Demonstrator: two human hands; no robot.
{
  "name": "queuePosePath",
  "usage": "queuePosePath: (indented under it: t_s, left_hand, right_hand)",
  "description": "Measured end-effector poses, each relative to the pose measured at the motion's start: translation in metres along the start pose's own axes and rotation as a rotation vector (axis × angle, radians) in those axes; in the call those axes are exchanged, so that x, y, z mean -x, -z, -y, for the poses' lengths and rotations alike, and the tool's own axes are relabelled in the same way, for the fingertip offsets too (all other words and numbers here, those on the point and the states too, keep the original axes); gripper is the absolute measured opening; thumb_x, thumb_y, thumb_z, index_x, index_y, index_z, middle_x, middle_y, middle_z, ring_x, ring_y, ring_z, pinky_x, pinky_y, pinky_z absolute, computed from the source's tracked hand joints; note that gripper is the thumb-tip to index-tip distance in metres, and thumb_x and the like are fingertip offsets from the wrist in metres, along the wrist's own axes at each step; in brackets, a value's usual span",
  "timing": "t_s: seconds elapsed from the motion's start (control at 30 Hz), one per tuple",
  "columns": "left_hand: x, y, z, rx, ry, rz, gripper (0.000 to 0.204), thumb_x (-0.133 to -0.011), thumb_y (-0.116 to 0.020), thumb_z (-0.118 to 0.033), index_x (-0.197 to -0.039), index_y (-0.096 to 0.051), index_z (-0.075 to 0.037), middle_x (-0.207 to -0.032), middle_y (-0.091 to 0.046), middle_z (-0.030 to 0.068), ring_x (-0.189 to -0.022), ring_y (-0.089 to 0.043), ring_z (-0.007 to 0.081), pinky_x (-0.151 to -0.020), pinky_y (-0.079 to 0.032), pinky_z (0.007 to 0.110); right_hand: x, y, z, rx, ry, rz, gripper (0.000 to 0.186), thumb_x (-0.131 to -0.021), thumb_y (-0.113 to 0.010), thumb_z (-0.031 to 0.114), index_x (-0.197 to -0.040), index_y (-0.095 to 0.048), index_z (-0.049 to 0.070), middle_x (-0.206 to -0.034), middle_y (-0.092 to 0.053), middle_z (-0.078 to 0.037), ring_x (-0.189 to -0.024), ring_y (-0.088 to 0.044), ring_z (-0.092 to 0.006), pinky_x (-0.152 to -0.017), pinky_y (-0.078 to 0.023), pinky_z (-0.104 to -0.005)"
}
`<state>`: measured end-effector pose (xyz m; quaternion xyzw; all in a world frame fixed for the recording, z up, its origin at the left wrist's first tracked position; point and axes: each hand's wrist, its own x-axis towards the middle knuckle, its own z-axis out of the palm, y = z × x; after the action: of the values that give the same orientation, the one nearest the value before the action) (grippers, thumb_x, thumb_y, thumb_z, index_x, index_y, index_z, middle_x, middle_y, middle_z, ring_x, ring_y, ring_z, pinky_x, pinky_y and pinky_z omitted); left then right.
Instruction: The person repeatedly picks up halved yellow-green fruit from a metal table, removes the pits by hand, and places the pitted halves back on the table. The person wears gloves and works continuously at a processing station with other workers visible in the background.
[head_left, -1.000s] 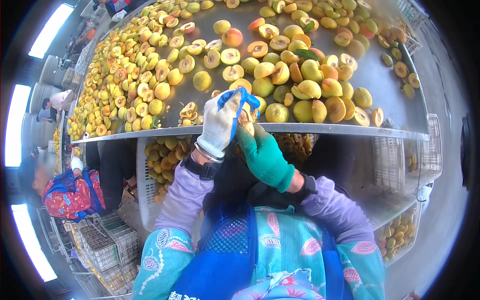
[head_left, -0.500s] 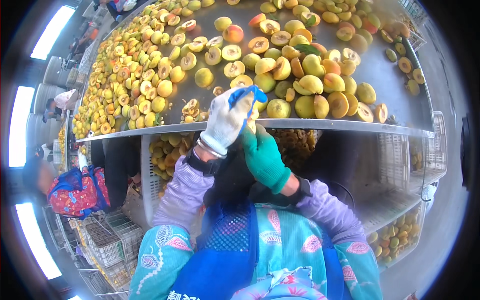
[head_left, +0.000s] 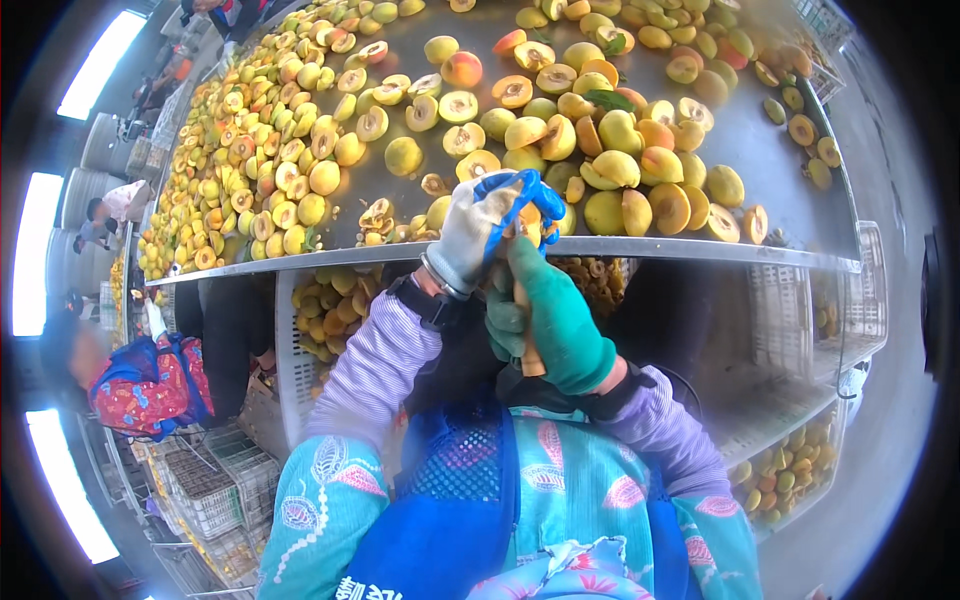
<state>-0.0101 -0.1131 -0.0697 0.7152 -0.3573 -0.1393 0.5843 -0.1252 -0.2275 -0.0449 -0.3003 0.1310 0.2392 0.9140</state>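
Observation:
My left hand (head_left: 490, 225), in a white glove with blue coated fingers, is closed around a yellow-orange peach (head_left: 530, 222) at the table's near edge. Only part of that fruit shows between the fingers. My right hand (head_left: 552, 315), in a green glove, grips a tool with a slim wooden handle (head_left: 531, 358), which sticks out below the fist. The tool's working end is hidden at the fruit, where both hands meet. Just beyond them on the metal table (head_left: 400, 222) lie yellow peaches (head_left: 604, 212), some whole and some cut in half.
A large heap of peach halves (head_left: 250, 150) covers the table's left side. Below the edge stand crates of fruit (head_left: 335, 300) and a white crate (head_left: 780, 305) at right. A co-worker in a red patterned top (head_left: 150, 385) sits at left beside stacked crates (head_left: 205, 480).
My right hand has turned and come up against the left, so the wooden handle now shows below it. The left fingers have curled round the peach, now more visible. The view has shifted slightly.

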Motion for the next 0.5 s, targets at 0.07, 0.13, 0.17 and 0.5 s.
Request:
queuePosePath:
  t_s: [0.07, 0.13, 0.17, 0.5]
  left_hand:
    - [-0.003, 0.0, 0.004, -0.023, 0.063, 0.032, 0.031, -0.088, -0.064, -0.017, -0.116, -0.063, -0.005, -0.097, -0.071, 0.0068, -0.086, -0.069, 0.0228, -0.076, -0.054, 0.036]
    - [-0.01, 0.004, 0.013, -0.26, -0.139, 0.057, 0.021, -0.087, -0.063, -0.016, -0.105, -0.067, -0.006, -0.091, -0.071, 0.0071, -0.081, -0.068, 0.0257, -0.077, -0.055, 0.035]
    - [-0.014, 0.007, 0.017, -0.379, -0.242, 0.049, 0.017, -0.086, -0.063, -0.015, -0.1, -0.069, -0.006, -0.089, -0.071, 0.0072, -0.078, -0.068, 0.0272, -0.078, -0.055, 0.035]
    - [-0.009, -0.009, 0.0, 0.26, 0.265, -0.11, 0.027, -0.097, -0.054, -0.024, -0.094, -0.064, 0.0, -0.082, -0.066, 0.0105, -0.068, -0.064, 0.0197, -0.067, -0.054, 0.034]
  right_hand:
    - [0.002, 0.002, 0.006, -0.222, -0.079, 0.096, 0.042, -0.098, -0.044, 0.058, -0.088, -0.05, 0.017, -0.057, -0.041, 0.005, -0.041, -0.037, -0.0096, -0.041, -0.031, -0.0257]
    - [-0.003, 0.001, -0.001, -0.024, -0.011, -0.058, 0.041, -0.099, -0.044, 0.056, -0.087, -0.05, 0.017, -0.056, -0.042, 0.004, -0.04, -0.038, -0.0099, -0.039, -0.032, -0.0265]
    - [-0.005, 0.0, -0.004, 0.076, 0.023, -0.133, 0.041, -0.099, -0.044, 0.055, -0.087, -0.05, 0.016, -0.056, -0.043, 0.004, -0.04, -0.038, -0.01, -0.038, -0.033, -0.027]
    - [-0.008, 0.009, -0.005, -0.254, -0.095, 0.21, 0.044, -0.102, -0.035, 0.054, -0.087, -0.051, 0.016, -0.056, -0.038, 0.006, -0.042, -0.037, -0.0093, -0.043, -0.032, -0.0275]
